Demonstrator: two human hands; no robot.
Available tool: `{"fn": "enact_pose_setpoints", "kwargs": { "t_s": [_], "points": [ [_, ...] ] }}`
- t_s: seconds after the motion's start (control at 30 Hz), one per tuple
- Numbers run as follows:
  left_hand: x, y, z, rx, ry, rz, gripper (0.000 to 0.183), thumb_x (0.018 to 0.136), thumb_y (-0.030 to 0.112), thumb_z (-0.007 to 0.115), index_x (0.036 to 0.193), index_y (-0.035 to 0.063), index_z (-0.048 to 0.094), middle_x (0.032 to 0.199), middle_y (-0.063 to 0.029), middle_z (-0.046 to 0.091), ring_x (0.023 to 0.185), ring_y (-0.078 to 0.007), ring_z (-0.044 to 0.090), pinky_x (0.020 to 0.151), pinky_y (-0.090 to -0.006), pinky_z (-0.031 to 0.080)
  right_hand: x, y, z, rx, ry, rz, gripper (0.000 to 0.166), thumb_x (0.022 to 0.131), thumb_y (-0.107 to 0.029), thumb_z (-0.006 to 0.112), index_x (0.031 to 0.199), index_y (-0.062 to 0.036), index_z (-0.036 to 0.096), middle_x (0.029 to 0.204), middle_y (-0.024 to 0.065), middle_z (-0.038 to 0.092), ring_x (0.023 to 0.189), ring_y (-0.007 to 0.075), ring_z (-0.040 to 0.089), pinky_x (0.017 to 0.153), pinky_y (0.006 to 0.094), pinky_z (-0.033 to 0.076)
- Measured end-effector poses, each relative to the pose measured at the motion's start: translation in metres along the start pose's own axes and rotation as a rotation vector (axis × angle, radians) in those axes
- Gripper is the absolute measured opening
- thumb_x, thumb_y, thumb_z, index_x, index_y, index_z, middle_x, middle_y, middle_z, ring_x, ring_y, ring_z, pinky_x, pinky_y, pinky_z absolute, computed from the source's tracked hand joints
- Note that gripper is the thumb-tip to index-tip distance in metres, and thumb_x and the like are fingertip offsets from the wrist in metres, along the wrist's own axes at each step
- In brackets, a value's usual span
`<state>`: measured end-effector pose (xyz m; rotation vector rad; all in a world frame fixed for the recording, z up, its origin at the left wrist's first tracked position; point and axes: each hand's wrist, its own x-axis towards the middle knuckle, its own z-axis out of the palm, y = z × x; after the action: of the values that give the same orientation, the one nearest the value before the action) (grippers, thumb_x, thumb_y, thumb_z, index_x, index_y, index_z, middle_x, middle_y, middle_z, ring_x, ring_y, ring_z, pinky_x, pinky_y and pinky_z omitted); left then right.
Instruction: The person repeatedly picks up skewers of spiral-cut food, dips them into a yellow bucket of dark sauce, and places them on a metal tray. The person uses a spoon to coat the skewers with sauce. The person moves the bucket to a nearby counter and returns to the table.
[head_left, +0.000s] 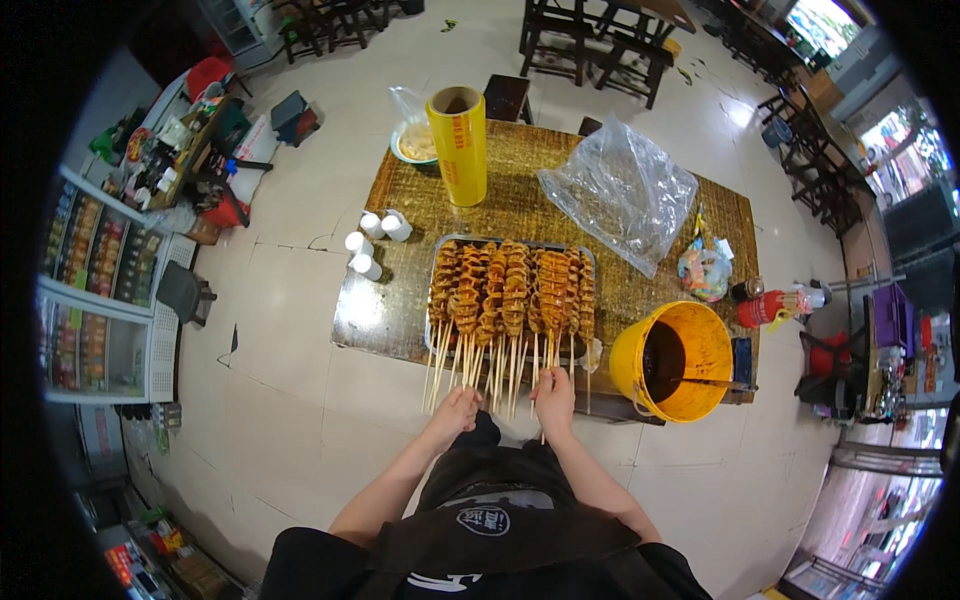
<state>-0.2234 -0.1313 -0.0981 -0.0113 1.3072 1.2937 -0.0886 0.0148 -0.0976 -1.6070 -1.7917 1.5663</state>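
Note:
A metal tray (596, 262) on the wooden table in front of me holds rows of browned, sauced meat skewers (515, 289), their bare wooden sticks hanging over the near edge towards me. My left hand (457, 411) has its fingers closed around the ends of sticks near the tray's left middle. Farther right, my right hand (553, 394) grips sticks below a flat, orange-red bunch of skewers (553, 281). A yellow bucket (624, 352) with dark sauce and a utensil in it stands just right of the tray.
Behind the tray stands a roll of plastic film (465, 157), beside a bowl of food (417, 146). Several small white containers (365, 266) are at the left. A clear plastic bag (622, 191), a small jar (748, 289) and a red-labelled bottle (761, 307) lie to the right.

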Motion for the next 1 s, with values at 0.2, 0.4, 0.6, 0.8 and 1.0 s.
{"fn": "enact_pose_setpoints", "kwargs": {
  "t_s": [0.2, 0.4, 0.6, 0.8, 1.0],
  "points": [
    [0.006, 0.001, -0.021, 0.276, 0.03, -0.078, 0.025, 0.101, 0.03, 0.044, 0.103, 0.0058, 0.047, 0.074, -0.0022, 0.052, 0.063, -0.0119, 0.053, 0.058, -0.0253, 0.043, -0.015, 0.015, 0.01, 0.135, 0.083, 0.026, 0.014, 0.098, -0.015, 0.051, 0.104, -0.0029, 0.053, 0.074, 0.0053, 0.059, 0.059, 0.0103, 0.056, 0.056, 0.0261, 0.042],
    [-0.001, 0.008, -0.025, 0.252, 0.024, -0.216, 0.028, 0.101, 0.03, 0.046, 0.111, 0.0042, 0.047, 0.091, -0.0086, 0.06, 0.08, -0.0162, 0.061, 0.067, -0.0277, 0.049, -0.035, 0.01, 0.007, 0.335, 0.169, 0.158, 0.018, 0.092, -0.01, 0.06, 0.104, -0.0001, 0.051, 0.071, 0.0043, 0.055, 0.067, 0.012, 0.056, 0.061, 0.0279, 0.044],
    [-0.012, 0.022, -0.017, 0.374, 0.008, -0.252, 0.03, 0.101, 0.03, 0.047, 0.113, 0.0031, 0.045, 0.099, -0.0112, 0.06, 0.091, -0.0192, 0.062, 0.076, -0.0315, 0.051, -0.027, -0.007, -0.017, 0.11, 0.136, 0.024, 0.011, 0.095, -0.011, 0.055, 0.098, 0.0002, 0.054, 0.065, 0.0047, 0.054, 0.054, 0.0124, 0.053, 0.049, 0.0293, 0.044],
    [-0.003, 0.026, -0.033, 0.364, -0.037, -0.289, 0.031, 0.101, 0.03, 0.047, 0.114, 0.002, 0.046, 0.099, -0.0115, 0.061, 0.089, -0.0191, 0.063, 0.075, -0.0312, 0.052, -0.022, -0.033, -0.013, 0.356, -0.02, 0.276, 0.015, 0.099, -0.014, 0.046, 0.1, -0.0013, 0.054, 0.066, 0.005, 0.054, 0.051, 0.0115, 0.05, 0.046, 0.0279, 0.042],
    [-0.004, 0.031, -0.031, 0.388, -0.053, -0.302, 0.032, 0.101, 0.031, 0.046, 0.113, 0.0022, 0.048, 0.095, -0.0102, 0.062, 0.087, -0.0186, 0.063, 0.075, -0.0317, 0.052, -0.024, -0.036, -0.011, 0.498, 0.078, 0.249, 0.012, 0.098, -0.014, 0.047, 0.1, -0.0025, 0.051, 0.067, 0.0056, 0.054, 0.048, 0.011, 0.047, 0.044, 0.0258, 0.038]
  ]
}}
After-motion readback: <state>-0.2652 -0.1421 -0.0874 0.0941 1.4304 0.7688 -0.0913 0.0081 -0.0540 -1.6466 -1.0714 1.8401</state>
